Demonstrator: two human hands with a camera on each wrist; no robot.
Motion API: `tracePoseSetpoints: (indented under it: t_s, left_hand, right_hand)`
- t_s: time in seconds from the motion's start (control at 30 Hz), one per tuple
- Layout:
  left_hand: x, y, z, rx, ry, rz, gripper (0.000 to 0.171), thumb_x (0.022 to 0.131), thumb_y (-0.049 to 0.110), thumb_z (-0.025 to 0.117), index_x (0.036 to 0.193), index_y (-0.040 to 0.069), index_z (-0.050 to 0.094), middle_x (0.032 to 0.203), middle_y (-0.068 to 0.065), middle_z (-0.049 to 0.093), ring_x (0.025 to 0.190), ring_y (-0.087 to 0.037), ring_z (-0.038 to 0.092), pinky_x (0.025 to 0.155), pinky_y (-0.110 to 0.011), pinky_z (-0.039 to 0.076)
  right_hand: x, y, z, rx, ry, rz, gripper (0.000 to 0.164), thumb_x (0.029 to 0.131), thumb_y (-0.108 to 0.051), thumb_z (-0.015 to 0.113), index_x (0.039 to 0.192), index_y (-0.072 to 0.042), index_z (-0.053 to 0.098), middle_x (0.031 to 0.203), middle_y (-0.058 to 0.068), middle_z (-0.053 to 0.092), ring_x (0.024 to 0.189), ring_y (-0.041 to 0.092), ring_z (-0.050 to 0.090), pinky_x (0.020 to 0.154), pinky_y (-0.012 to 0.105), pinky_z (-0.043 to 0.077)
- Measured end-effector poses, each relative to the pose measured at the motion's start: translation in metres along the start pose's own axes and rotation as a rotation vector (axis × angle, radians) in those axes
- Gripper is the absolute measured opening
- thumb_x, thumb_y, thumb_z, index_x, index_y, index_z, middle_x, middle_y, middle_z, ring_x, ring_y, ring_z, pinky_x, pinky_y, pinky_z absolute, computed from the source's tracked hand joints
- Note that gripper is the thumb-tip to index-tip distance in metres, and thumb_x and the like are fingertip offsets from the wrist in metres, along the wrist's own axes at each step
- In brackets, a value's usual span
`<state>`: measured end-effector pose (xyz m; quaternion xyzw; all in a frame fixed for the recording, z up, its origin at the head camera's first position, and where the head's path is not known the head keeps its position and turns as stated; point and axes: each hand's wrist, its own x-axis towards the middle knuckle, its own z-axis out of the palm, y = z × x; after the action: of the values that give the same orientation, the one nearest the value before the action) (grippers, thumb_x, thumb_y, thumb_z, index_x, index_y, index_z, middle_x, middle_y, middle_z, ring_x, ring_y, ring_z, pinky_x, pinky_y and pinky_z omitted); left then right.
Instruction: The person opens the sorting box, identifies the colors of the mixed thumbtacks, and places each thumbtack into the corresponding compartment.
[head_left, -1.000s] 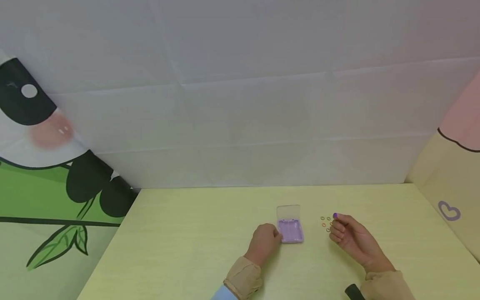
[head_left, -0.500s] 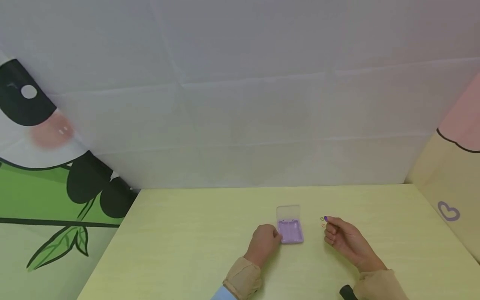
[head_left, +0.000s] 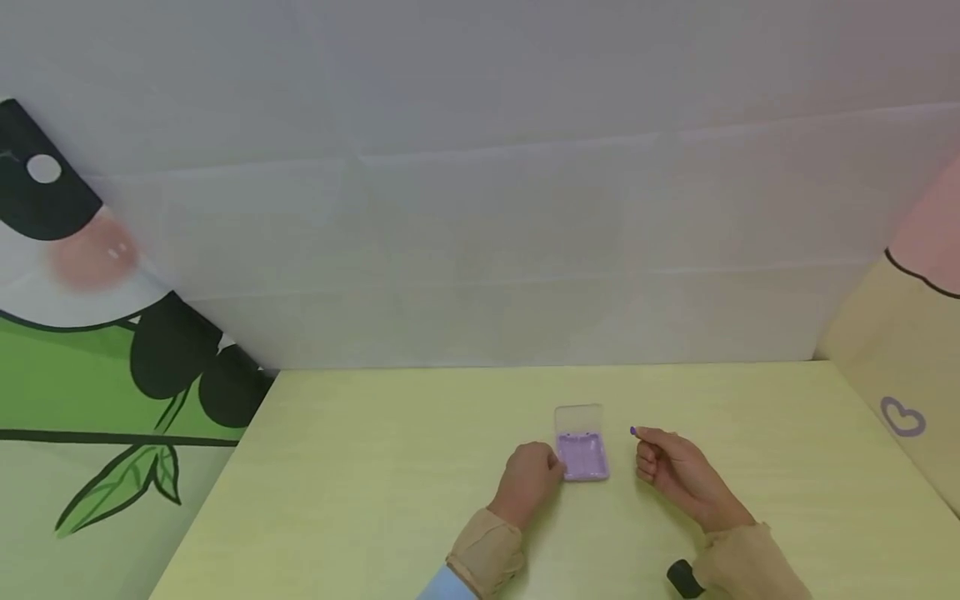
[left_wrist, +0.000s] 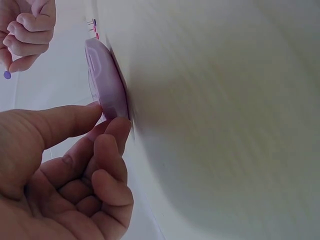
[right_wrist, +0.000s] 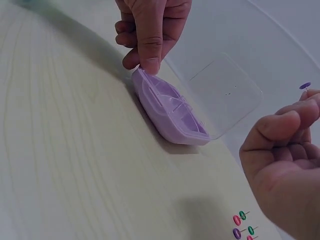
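A small purple box (head_left: pixel 582 460) stands on the table with its clear lid (right_wrist: pixel 225 95) raised at the back. My left hand (head_left: pixel 528 477) pinches the box's near left corner between thumb and fingers, as the left wrist view shows. To the right of the box, my right hand (head_left: pixel 686 477) holds a purple thumbtack (right_wrist: pixel 305 86) above the table between thumb and forefinger, the other fingers curled. Several loose thumbtacks, including a red one (right_wrist: pixel 237 220) and a green one (right_wrist: pixel 243 215), lie on the table below the right hand. In the head view that hand hides them.
A pale wooden table (head_left: pixel 360 467) carries everything. White sheeting (head_left: pixel 480 208) rises behind its back edge, with a printed cartoon panel (head_left: pixel 180 350) at the left and a beige panel (head_left: pixel 870 358) at the right.
My right hand has moved left toward the box, carrying the purple thumbtack, and now covers the loose tacks in the head view. My left hand stays on the box. The head view has shifted slightly.
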<state>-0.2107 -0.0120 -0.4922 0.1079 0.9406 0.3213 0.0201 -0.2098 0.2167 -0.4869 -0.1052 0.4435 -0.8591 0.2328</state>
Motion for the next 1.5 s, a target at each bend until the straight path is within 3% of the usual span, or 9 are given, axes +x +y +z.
tracePoseSetpoints:
  t_s: [0.2,0.43,0.57,0.63,0.73,0.8,0.97,1.27,1.5]
  left_hand:
    - [-0.008,-0.004,0.001,0.008,-0.005,0.005,0.016,0.081,0.007,0.066,0.068,-0.002,0.070,0.064,-0.011,0.070,0.052,-0.010,0.046,0.050,-0.027,0.047]
    - [-0.020,-0.010,0.002,0.011,-0.004,0.035,0.015,0.080,0.007,0.066,0.069,-0.002,0.070,0.065,-0.010,0.070,0.053,-0.010,0.047,0.050,-0.027,0.047]
    - [-0.025,-0.012,0.001,0.000,-0.006,0.045,0.015,0.080,0.007,0.066,0.067,-0.001,0.069,0.063,-0.009,0.069,0.052,-0.009,0.045,0.049,-0.026,0.045]
    - [-0.027,-0.012,0.000,0.000,-0.007,0.049,0.015,0.079,0.006,0.066,0.067,-0.001,0.069,0.062,-0.009,0.069,0.051,-0.008,0.044,0.048,-0.025,0.044]
    - [-0.029,-0.013,-0.001,0.004,-0.010,0.056,0.015,0.079,0.006,0.065,0.066,-0.001,0.069,0.062,-0.009,0.068,0.051,-0.008,0.043,0.048,-0.025,0.044]
    - [-0.031,-0.013,-0.002,-0.002,-0.013,0.060,0.016,0.079,0.006,0.066,0.065,-0.001,0.069,0.061,-0.009,0.067,0.051,-0.008,0.043,0.048,-0.025,0.043]
    - [-0.036,-0.014,-0.004,-0.014,-0.019,0.066,0.017,0.079,0.006,0.066,0.064,-0.002,0.067,0.059,-0.008,0.066,0.051,-0.008,0.043,0.047,-0.025,0.043]
    - [-0.024,-0.012,0.001,-0.008,0.000,0.048,0.016,0.079,0.006,0.067,0.066,-0.002,0.068,0.061,-0.009,0.067,0.051,-0.010,0.046,0.048,-0.026,0.045]
    - [-0.016,-0.004,-0.001,-0.038,0.011,0.023,0.016,0.079,0.005,0.066,0.064,-0.002,0.067,0.059,-0.008,0.065,0.050,-0.009,0.043,0.045,-0.024,0.041]
  right_hand:
    - [-0.007,0.013,0.008,-0.028,0.042,-0.032,0.041,0.103,-0.004,0.025,0.081,-0.013,0.059,0.064,-0.003,0.035,0.064,0.015,0.025,0.063,0.033,0.018]
    - [-0.011,0.026,0.025,-0.172,0.225,-0.033,0.034,0.100,-0.006,0.039,0.074,-0.015,0.059,0.059,-0.009,0.044,0.056,0.009,0.032,0.059,0.031,0.020]
    - [-0.010,0.031,0.035,-0.296,0.345,0.012,0.029,0.098,-0.012,0.048,0.072,-0.018,0.060,0.058,-0.013,0.048,0.053,0.004,0.041,0.051,0.019,0.031]
    - [-0.008,0.033,0.040,-0.353,0.397,0.047,0.027,0.097,-0.015,0.051,0.071,-0.019,0.059,0.057,-0.013,0.049,0.053,0.003,0.043,0.051,0.016,0.039]
    - [-0.004,0.037,0.048,-0.439,0.449,0.082,0.020,0.095,-0.016,0.053,0.077,-0.013,0.062,0.058,-0.012,0.048,0.054,0.003,0.044,0.052,0.015,0.041]
    - [-0.001,0.040,0.052,-0.502,0.469,0.094,0.018,0.095,-0.016,0.053,0.089,-0.004,0.064,0.059,-0.011,0.047,0.055,0.003,0.044,0.053,0.016,0.041]
    - [0.006,0.048,0.060,-0.650,0.524,0.102,0.034,0.094,-0.015,0.055,0.108,0.016,0.059,0.061,-0.009,0.044,0.056,0.005,0.042,0.051,0.018,0.037]
    - [0.027,0.047,0.057,-0.810,0.572,0.140,0.030,0.091,-0.017,0.059,0.102,0.011,0.066,0.055,-0.007,0.046,0.054,0.008,0.041,0.049,0.021,0.037]
    - [0.043,0.044,0.052,-0.904,0.588,0.156,0.029,0.089,-0.019,0.061,0.099,0.007,0.070,0.067,0.000,0.057,0.064,0.011,0.048,0.057,0.025,0.040]
